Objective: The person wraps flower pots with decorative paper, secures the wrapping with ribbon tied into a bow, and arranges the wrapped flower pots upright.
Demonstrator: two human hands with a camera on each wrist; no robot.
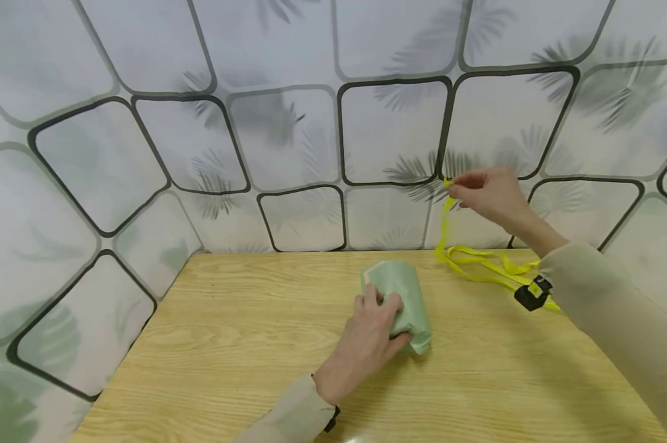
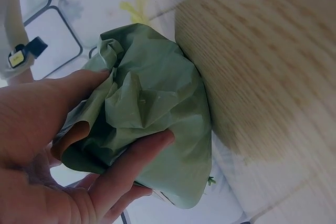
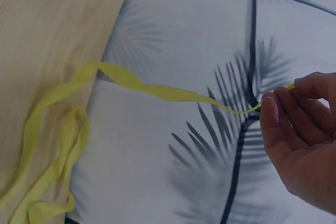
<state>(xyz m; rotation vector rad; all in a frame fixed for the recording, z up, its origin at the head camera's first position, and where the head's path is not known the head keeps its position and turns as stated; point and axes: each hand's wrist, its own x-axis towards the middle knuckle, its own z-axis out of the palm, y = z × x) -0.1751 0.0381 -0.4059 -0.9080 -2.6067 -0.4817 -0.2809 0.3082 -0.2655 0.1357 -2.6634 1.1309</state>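
One leaf-print backdrop, behind green wrapped package. Wood-grain tabletop under package. Package itself lies near tabletop's far edge, near end crumpled and folded. Left hand on package's left and near side, fingers and thumb curled, gripping it. Right hand raised to right of package and beyond it, thumb and fingertips pinching end of yellow ribbon; ribbon's loose loops right of package.
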